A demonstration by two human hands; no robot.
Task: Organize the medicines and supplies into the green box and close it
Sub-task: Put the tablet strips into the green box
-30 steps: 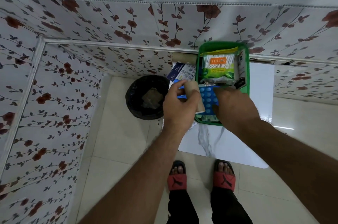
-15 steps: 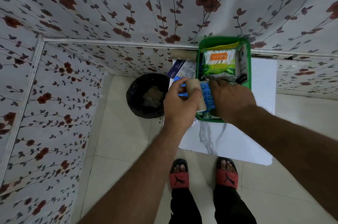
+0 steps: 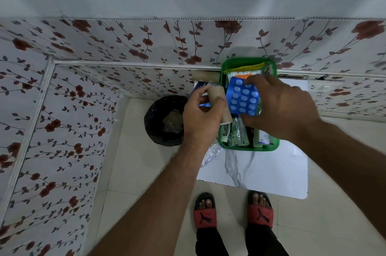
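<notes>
Overhead, right hand (image 3: 279, 107) gripping blue blister pack (image 3: 242, 99), labels unreadable

The light is dim, soft and even, with a cool grey-green cast and no hard shadows. A faint sheen lies on the white worktop (image 3: 271, 172) just below the hands. The right hand (image 3: 279, 107) is smeared by motion blur, while the left hand (image 3: 200, 117) is sharper. Beyond the hands, wide-angle distortion bows the wall lines towards the edges.

Open green box (image 3: 271, 148), blue blister pack (image 3: 242, 97) above
</notes>
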